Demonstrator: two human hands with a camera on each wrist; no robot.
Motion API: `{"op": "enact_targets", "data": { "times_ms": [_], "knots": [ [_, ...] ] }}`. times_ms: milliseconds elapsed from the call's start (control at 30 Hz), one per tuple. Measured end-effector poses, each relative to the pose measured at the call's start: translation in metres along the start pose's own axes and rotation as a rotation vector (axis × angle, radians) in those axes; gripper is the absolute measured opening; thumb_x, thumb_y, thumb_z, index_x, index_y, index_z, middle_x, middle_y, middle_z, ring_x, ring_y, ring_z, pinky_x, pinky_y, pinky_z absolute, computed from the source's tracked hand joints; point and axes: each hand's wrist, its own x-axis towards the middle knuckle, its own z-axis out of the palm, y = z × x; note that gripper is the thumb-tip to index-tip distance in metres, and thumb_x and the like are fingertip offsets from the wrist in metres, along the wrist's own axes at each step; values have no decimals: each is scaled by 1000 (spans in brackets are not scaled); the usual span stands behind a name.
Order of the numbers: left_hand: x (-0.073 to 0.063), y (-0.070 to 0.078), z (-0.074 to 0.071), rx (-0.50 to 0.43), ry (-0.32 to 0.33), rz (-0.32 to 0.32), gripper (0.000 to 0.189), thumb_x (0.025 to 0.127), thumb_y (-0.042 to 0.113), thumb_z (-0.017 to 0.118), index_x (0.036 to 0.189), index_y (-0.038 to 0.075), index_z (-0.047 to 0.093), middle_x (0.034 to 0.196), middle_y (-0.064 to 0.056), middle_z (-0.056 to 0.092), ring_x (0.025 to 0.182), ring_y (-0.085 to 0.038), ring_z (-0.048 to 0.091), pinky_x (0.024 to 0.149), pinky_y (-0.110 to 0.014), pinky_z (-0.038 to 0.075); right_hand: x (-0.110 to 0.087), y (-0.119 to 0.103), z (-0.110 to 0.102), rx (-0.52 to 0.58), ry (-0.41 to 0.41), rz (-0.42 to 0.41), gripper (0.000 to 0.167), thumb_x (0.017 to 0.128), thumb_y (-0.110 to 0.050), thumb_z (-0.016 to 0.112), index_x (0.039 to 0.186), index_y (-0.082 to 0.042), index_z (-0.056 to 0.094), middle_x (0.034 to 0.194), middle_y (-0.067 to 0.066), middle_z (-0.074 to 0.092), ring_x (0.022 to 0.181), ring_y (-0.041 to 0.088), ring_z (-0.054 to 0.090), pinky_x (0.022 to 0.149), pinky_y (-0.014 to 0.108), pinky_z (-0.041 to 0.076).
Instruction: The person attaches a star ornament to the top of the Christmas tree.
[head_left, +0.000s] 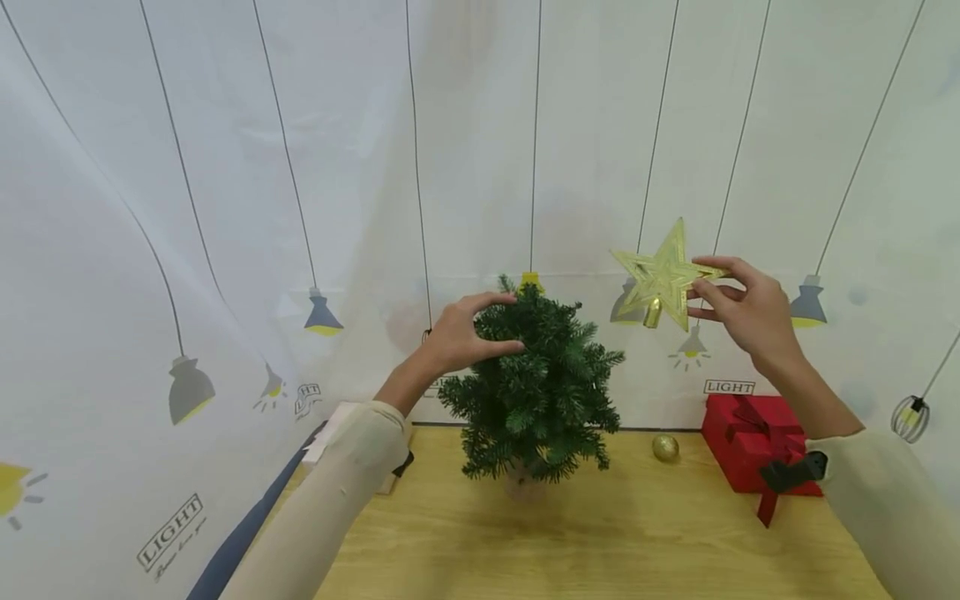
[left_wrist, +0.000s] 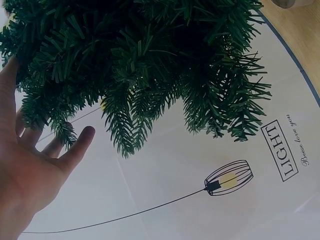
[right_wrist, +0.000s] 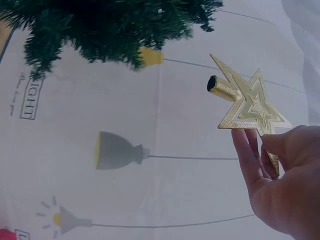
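Observation:
A small green Christmas tree (head_left: 536, 392) stands upright on the table. My left hand (head_left: 457, 332) is at its upper left side, thumb and fingers spread apart around the branches near the top. In the left wrist view, the left hand's fingers (left_wrist: 37, 155) lie among the outer needles. My right hand (head_left: 750, 308) pinches a gold star tree topper (head_left: 663, 275) by one point, up in the air to the right of the tree. The right wrist view shows the star's hollow socket (right_wrist: 222, 88) facing the tree.
On the wooden table (head_left: 450, 550), a gold ball ornament (head_left: 665, 447) lies right of the tree, beside a red gift box (head_left: 742, 442) with a dark red ribbon. Behind hangs a white cloth backdrop (head_left: 480, 167) printed with lamps. A pale object (head_left: 330, 429) is partly hidden by the left sleeve.

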Motion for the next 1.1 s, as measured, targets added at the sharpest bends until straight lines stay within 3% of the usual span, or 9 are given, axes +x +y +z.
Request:
{"op": "enact_targets", "data": {
  "times_ms": [467, 900, 1100],
  "knots": [
    [-3, -4, -3, 30, 9, -3, 72, 87, 46, 84, 150, 25, 56, 157, -2, 50, 147, -29, 42, 118, -55, 37, 37, -58, 44, 127, -7, -88, 38, 105, -11, 63, 142, -3, 61, 114, 3, 61, 93, 5, 72, 78, 23, 61],
    [-2, 0, -3, 42, -5, -16, 71, 88, 46, 84, 150, 26, 56, 157, -2, 50, 148, -29, 42, 117, -56, 38, 52, -78, 79, 153, -24, -108, 36, 105, -11, 63, 140, -5, 63, 113, 7, 61, 94, 9, 72, 79, 24, 61],
    [-2, 2, -3, 30, -2, -20, 71, 88, 46, 84, 150, 26, 56, 158, -3, 49, 148, -30, 41, 118, -56, 38, 58, -86, 94, 171, -31, -118, 34, 105, -10, 62, 139, -6, 63, 113, 10, 64, 98, 16, 73, 81, 25, 61]
  ]
}}
